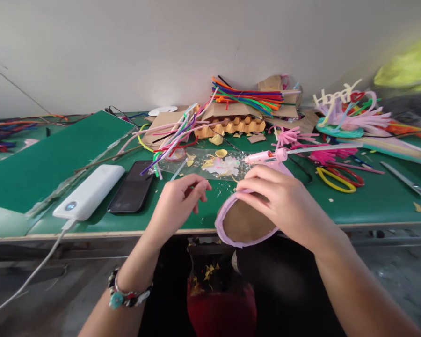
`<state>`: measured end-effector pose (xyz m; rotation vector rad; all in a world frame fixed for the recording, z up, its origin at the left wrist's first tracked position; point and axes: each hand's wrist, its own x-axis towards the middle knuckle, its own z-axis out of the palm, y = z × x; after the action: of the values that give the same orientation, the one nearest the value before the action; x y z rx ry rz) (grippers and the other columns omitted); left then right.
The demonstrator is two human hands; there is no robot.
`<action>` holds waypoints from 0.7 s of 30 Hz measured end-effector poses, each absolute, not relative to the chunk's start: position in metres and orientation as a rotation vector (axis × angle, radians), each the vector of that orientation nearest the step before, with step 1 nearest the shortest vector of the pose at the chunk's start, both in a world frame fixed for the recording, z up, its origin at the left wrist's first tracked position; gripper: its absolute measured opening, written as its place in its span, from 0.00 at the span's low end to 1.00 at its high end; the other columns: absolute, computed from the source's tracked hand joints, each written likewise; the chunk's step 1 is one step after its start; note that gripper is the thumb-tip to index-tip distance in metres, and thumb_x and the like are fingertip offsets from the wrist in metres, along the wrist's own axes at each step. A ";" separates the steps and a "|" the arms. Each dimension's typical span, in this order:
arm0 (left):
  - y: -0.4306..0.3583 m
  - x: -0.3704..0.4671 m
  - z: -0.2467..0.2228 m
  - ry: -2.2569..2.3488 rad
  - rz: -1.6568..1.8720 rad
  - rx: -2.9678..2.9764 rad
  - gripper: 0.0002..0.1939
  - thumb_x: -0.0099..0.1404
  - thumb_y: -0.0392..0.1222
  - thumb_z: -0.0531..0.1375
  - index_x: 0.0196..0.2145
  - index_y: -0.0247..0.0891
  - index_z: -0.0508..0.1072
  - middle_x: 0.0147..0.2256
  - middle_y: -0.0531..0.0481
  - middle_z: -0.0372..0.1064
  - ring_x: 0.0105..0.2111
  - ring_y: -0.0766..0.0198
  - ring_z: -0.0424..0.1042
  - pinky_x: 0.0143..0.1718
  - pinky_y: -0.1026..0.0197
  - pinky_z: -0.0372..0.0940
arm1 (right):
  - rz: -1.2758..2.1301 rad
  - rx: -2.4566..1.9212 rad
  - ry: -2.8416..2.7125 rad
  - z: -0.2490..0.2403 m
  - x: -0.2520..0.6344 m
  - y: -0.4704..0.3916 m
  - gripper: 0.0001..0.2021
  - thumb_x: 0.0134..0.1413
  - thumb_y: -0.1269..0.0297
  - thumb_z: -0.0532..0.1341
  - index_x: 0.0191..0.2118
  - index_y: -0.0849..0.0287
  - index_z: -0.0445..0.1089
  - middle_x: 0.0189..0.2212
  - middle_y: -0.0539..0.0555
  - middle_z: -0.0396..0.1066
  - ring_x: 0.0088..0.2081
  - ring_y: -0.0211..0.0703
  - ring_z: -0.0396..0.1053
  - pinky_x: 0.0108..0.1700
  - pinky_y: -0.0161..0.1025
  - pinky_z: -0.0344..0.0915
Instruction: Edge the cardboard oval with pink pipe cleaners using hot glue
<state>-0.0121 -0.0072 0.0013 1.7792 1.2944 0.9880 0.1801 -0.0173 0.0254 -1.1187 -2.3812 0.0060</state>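
My right hand [277, 194] grips a round cardboard disc [247, 220] by its upper edge. Lilac fuzzy trim runs around the disc's rim, and the disc tilts over the table's front edge. To its left hovers my left hand [180, 206], with fingers curled, the thumb near the index finger and nothing visible between them. Just behind my right hand is a pink glue gun [266, 157], its lower part partly hidden by my fingers. Beyond both hands, a clear plastic sheet [199, 159] carries yellow and white scraps.
A white power bank [89, 192] with a cable and a black phone [132, 187] lie left. Pipe cleaners [245, 96] are bundled behind an egg carton [231, 126]. Yellow-handled scissors [336, 180] and a utility knife [405, 179] lie right. Below the edge stands a red bin [221, 309].
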 end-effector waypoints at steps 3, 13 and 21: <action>-0.004 -0.016 0.001 1.313 1.140 1.676 0.09 0.58 0.38 0.54 0.23 0.35 0.68 0.17 0.57 0.64 0.12 0.76 0.59 0.15 0.72 0.54 | -0.018 -1.102 -2.318 0.025 0.187 -0.016 0.07 0.55 0.68 0.55 0.31 0.61 0.69 0.30 0.53 0.67 0.32 0.37 0.67 0.37 0.37 0.62; -0.010 -0.035 0.019 0.650 1.589 1.129 0.21 0.50 0.47 0.65 0.16 0.38 0.56 0.09 0.66 0.45 0.06 0.80 0.38 0.11 0.68 0.43 | -0.151 -1.162 -2.191 0.019 0.207 -0.006 0.04 0.52 0.69 0.57 0.29 0.60 0.68 0.30 0.53 0.69 0.33 0.38 0.68 0.36 0.36 0.64; -0.013 -0.028 0.008 0.865 1.351 1.500 0.24 0.62 0.45 0.54 0.11 0.37 0.55 0.08 0.60 0.49 0.10 0.76 0.50 0.15 0.68 0.49 | -0.179 -1.140 -2.176 0.014 0.206 -0.006 0.04 0.53 0.67 0.57 0.30 0.59 0.68 0.31 0.53 0.69 0.33 0.38 0.68 0.36 0.36 0.64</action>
<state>-0.0279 -0.0134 0.0083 1.4999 0.8646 1.3514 0.2062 -0.0061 0.0136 -1.1396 -2.1762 -0.1793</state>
